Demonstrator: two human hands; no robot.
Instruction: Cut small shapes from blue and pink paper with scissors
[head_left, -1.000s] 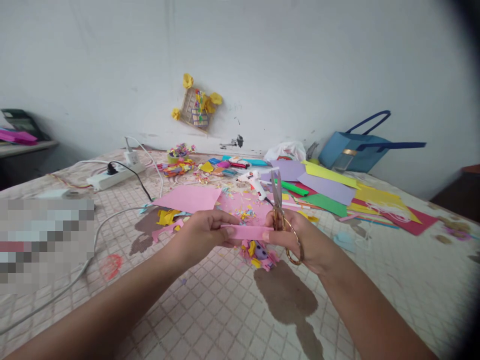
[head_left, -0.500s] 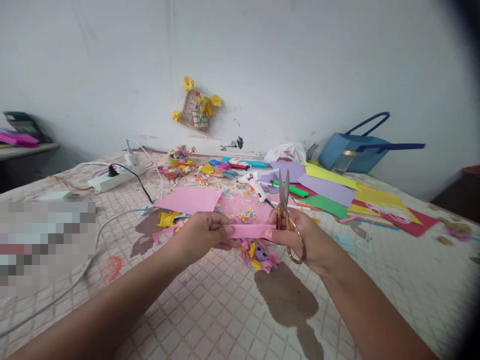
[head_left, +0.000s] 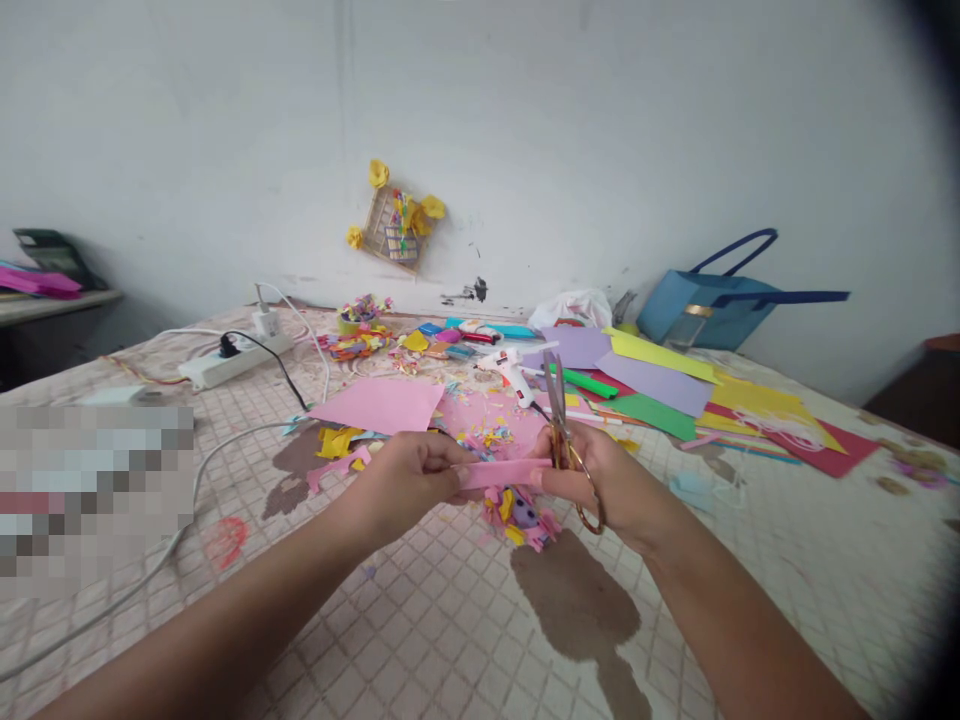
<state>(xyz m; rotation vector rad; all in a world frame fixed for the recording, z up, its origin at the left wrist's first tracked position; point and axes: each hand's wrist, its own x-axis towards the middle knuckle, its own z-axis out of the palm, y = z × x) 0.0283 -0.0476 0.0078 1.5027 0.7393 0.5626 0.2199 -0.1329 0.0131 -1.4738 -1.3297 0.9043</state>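
Note:
A pink paper strip (head_left: 499, 474) is stretched level between my two hands, folded along its length. My left hand (head_left: 416, 485) pinches its left end between thumb and fingers. The right end sits between the thumb and fingers of my right hand (head_left: 589, 480), which also carries a pair of scissors (head_left: 559, 400), blades pointing up and gold-coloured handles looped by the palm. Just below the strip lies a heap of pink, yellow and purple paper pieces (head_left: 521, 515). A pink paper sheet (head_left: 379, 402) rests beyond my left hand.
A white glue gun (head_left: 514, 375) lies behind the strip among paper scraps. Coloured sheets (head_left: 652, 385) spread to the right, near a blue bag (head_left: 705, 305). At left are a power strip (head_left: 236, 362) and a trailing grey cable (head_left: 196, 480).
Both hands and the strip have dipped slightly. The strip looks narrower and tilts a little, and the scissors have turned slightly left, their blades closer together.

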